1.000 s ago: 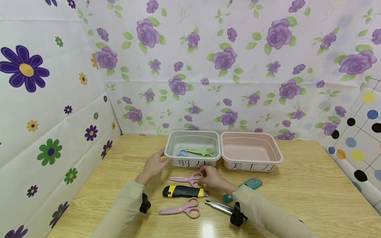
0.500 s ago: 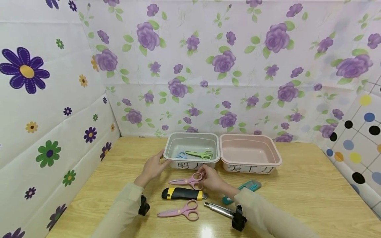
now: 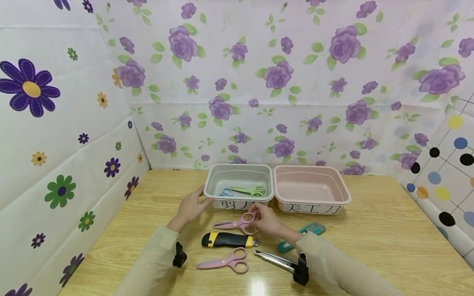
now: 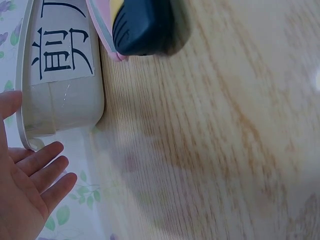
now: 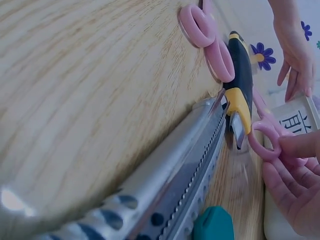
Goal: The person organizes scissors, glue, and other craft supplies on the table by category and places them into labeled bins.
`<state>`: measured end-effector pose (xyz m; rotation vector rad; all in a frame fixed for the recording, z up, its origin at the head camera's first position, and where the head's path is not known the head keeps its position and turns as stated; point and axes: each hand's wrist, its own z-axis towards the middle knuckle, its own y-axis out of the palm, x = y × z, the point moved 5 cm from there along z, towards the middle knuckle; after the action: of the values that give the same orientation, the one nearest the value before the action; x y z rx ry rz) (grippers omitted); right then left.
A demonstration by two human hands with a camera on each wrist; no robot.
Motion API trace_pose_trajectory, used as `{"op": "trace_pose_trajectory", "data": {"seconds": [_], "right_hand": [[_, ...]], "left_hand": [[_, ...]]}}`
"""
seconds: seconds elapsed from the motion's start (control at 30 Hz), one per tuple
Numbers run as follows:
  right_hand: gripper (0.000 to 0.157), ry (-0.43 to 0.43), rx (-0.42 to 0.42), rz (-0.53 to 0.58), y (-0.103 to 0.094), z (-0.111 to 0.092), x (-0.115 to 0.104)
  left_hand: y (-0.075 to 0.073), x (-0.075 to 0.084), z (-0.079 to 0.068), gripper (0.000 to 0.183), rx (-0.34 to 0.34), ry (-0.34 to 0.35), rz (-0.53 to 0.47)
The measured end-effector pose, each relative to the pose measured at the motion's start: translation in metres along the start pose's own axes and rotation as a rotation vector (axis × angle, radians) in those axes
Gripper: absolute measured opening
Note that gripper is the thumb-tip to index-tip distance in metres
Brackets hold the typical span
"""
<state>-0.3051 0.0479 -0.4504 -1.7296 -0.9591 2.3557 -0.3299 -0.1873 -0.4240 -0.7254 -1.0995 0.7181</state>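
Observation:
My right hand (image 3: 267,220) pinches the finger loops of pink scissors (image 3: 233,225), whose blades point left, in front of the grey bin. In the right wrist view, thumb and fingers meet at a pink loop (image 5: 265,141). My left hand (image 3: 190,209) rests at the left corner of the grey bin (image 3: 208,193); its fingers are extended, with the thumb by the rim, in the left wrist view. Inside that bin lie green scissors (image 3: 252,191) and blue-handled scissors (image 3: 227,191). A black-and-yellow utility knife (image 3: 227,239) lies just nearer than the held scissors.
A second pair of pink scissors (image 3: 226,261) lies near the front. A silver utility knife (image 3: 274,260) is partly under my right wrist, and a teal utility knife (image 3: 312,228) is behind the forearm. A pink bin (image 3: 311,201) stands beside the grey one, before a flowered cloth.
The right hand and the pink scissors in it have shifted slightly to the right. The left hand stays at the grey bin's corner.

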Motion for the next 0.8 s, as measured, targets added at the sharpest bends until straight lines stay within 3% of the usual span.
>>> {"op": "trace_pose_trajectory", "data": {"seconds": [0.37, 0.8], "right_hand": [[0.026, 0.017, 0.008, 0.078, -0.005, -0.006, -0.002], [0.015, -0.050, -0.028, 0.018, -0.015, -0.012, -0.002]], "left_hand": [[0.001, -0.001, 0.002, 0.064, -0.007, -0.011, 0.008], [0.001, 0.000, 0.002, 0.064, -0.007, -0.016, 0.011]]}}
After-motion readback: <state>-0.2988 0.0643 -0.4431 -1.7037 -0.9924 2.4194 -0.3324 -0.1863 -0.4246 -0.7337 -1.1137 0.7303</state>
